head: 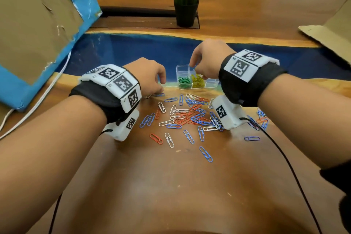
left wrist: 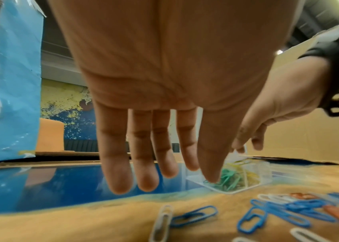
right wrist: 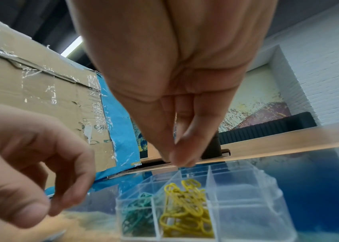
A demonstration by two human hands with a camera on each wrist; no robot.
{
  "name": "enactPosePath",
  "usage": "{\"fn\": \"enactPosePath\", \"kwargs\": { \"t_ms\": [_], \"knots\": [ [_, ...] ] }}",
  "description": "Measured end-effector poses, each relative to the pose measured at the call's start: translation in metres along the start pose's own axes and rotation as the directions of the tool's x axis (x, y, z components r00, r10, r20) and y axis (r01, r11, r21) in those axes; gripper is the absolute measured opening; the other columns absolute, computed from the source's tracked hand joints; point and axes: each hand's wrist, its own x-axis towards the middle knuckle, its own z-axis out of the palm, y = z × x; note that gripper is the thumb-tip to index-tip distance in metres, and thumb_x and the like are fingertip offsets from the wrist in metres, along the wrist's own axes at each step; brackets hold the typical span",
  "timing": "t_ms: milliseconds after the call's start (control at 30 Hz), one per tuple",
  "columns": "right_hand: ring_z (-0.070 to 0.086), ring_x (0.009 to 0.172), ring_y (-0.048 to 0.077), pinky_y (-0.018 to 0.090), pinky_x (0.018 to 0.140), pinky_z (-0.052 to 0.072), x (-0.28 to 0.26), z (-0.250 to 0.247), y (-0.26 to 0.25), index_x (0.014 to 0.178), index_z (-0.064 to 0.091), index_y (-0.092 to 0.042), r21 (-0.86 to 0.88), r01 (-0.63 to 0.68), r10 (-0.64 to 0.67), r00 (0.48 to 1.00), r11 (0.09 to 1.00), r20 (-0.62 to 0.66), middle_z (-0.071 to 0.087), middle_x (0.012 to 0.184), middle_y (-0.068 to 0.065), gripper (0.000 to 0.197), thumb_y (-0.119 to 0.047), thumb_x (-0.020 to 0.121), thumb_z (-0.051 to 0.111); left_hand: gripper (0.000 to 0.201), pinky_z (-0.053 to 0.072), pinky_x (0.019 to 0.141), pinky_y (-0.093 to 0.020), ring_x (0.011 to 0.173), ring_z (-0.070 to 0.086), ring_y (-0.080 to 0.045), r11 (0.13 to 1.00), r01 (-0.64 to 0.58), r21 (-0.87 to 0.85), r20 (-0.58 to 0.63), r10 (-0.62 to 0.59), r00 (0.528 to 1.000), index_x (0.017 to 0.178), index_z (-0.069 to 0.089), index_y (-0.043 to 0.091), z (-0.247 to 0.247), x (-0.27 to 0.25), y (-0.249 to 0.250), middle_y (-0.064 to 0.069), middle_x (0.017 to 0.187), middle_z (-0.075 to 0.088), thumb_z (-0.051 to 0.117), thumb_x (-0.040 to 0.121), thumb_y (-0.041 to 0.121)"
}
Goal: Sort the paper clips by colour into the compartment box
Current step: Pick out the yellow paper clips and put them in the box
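Note:
A clear compartment box (head: pixel 212 83) stands at the far edge of the wooden table. One near cell holds green clips (head: pixel 184 81) and the cell beside it holds yellow clips (head: pixel 198 81) (right wrist: pixel 185 211); the other cells in view look bare. My right hand (head: pixel 197 71) (right wrist: pixel 181 159) hovers over the box with thumb and fingertips pressed together, and no clip shows between them. My left hand (head: pixel 161 86) (left wrist: pixel 164 176) hangs just left of the box, fingers relaxed and holding nothing, above a blue clip (head: pixel 159 94). Blue, red and white clips (head: pixel 190 116) lie scattered nearer to me.
A torn cardboard box covered in blue paper (head: pixel 38 24) leans at the left, with a white cable (head: pixel 38 104) under it. At the back stands a potted plant (head: pixel 186 5), and a cardboard flap (head: pixel 332 32) lies at the right. A black cable (head: pixel 284 159) crosses the table.

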Motion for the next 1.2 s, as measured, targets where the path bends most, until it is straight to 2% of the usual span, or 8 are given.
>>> {"fn": "enactPosePath", "kwargs": {
  "t_ms": [67,200,400,500,633,867,1000,1200],
  "knots": [
    [0.065,0.079,0.022,0.032,0.079,0.056,-0.002,0.003,0.001,0.094,0.074,-0.011,-0.019,0.007,-0.007,1.0,1.0,0.011,0.066,0.076,0.001,0.023,-0.002,0.085,0.055,0.024,0.048,0.085,-0.033,0.093,0.055,-0.02,0.999,0.03,0.036,-0.011,-0.03,0.999,0.105,0.064,0.024,0.001,0.0,-0.005,0.0,0.106,0.064,0.068,0.082,0.029],
    [0.067,0.092,0.027,0.035,0.081,0.056,-0.003,0.01,0.006,0.095,0.076,-0.012,-0.064,0.024,-0.024,1.0,0.998,0.008,0.073,0.099,0.008,0.021,-0.011,0.086,0.057,0.031,0.046,0.092,-0.034,0.112,0.055,-0.023,0.994,0.075,0.075,0.004,-0.076,0.997,0.114,0.061,0.024,0.005,-0.001,-0.012,-0.001,0.12,0.062,0.065,0.085,0.031],
    [0.061,0.09,0.018,0.026,0.076,0.047,-0.004,0.007,0.002,0.097,0.076,-0.012,-0.035,0.083,-0.083,0.997,0.996,0.009,0.072,0.099,0.004,0.021,-0.011,0.087,0.058,0.02,0.046,0.085,-0.029,0.103,0.06,-0.022,0.996,0.073,0.045,0.039,-0.075,0.996,0.101,0.066,0.021,-0.002,0.0,-0.017,0.002,0.105,0.067,0.068,0.082,0.026],
    [0.066,0.091,0.024,0.031,0.08,0.053,-0.01,0.013,-0.005,0.094,0.076,-0.01,-0.055,0.126,-0.125,0.992,0.99,0.033,0.073,0.097,0.008,0.023,-0.012,0.086,0.055,0.009,0.049,0.077,-0.031,0.094,0.063,-0.022,0.995,0.085,0.052,0.027,-0.086,0.996,0.084,0.068,0.022,-0.003,0.001,-0.018,0.002,0.089,0.066,0.072,0.078,0.028],
    [0.067,0.088,0.029,0.036,0.077,0.057,-0.011,0.025,-0.01,0.096,0.072,-0.007,-0.193,0.139,-0.117,0.986,0.971,0.121,0.071,0.092,0.011,0.02,-0.015,0.084,0.058,0.02,0.042,0.063,-0.027,0.083,0.064,-0.022,0.991,0.101,0.086,0.038,-0.105,0.994,0.078,0.073,0.018,-0.001,0.002,-0.012,0.0,0.079,0.067,0.072,0.077,0.038],
    [0.065,0.084,0.025,0.027,0.067,0.049,-0.014,0.03,-0.01,0.091,0.071,-0.007,-0.407,0.191,-0.086,0.961,0.893,0.262,0.062,0.079,0.006,0.012,-0.015,0.083,0.065,0.015,0.042,0.062,-0.028,0.077,0.061,-0.025,0.986,0.099,0.134,0.026,-0.103,0.994,0.084,0.074,0.014,0.001,0.0,-0.005,-0.004,0.078,0.066,0.07,0.078,0.028],
    [0.064,0.085,0.026,0.031,0.073,0.053,-0.018,0.032,-0.006,0.089,0.069,-0.008,-0.374,0.184,-0.066,0.95,0.909,0.306,0.062,0.08,0.006,0.017,-0.022,0.083,0.061,0.013,0.041,0.062,-0.028,0.074,0.059,-0.023,0.987,0.094,0.133,0.006,-0.095,0.995,0.083,0.074,0.016,0.003,-0.005,-0.004,-0.004,0.082,0.069,0.067,0.078,0.027],
    [0.064,0.085,0.026,0.032,0.076,0.052,-0.022,0.031,0.002,0.092,0.071,-0.006,-0.281,0.137,-0.055,0.958,0.95,0.281,0.071,0.094,0.011,0.021,-0.02,0.086,0.057,0.009,0.041,0.063,-0.026,0.074,0.058,-0.019,0.99,0.115,0.075,0.024,-0.117,0.993,0.069,0.069,0.021,0.006,-0.014,-0.009,0.008,0.063,0.058,0.068,0.077,0.026]
  ]
}}
